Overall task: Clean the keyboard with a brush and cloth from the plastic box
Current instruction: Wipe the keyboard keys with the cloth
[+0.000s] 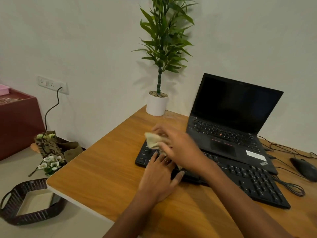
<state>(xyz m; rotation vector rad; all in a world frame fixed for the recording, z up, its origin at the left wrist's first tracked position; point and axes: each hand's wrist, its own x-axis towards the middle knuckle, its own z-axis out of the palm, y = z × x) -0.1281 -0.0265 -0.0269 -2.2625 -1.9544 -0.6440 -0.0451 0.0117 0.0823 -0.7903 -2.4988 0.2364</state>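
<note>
Our right hand (178, 145) bunches the cloth (155, 140); the fingers curl round its soft, crumpled beige folds, though motion blur keeps us from telling exactly how each finger lies. We judge the wad is held tight so a firm edge can rub the keys. Our left hand (160, 177) lies flat with fingers spread and fairly straight, fingertips on the keys at the keyboard's (248, 179) near-left corner, thumb out toward three o'clock; we take this as bracing the board so it does not slide under the wiping.

The keyboard, a black, matte, hard plastic slab with low square keys, lies slantwise on the smooth wood-grain table (103, 169). Its far edge is tucked under the front lip of the open laptop (231, 127) at one o'clock from our hands. A dark rounded mouse (303, 169) sits at three o'clock, its cable looped beside it. At twelve o'clock stands a white pot (156, 105) with a leafy plant. At eight o'clock, on the floor, rests a dark woven basket (10, 212). No brush shows.
</note>
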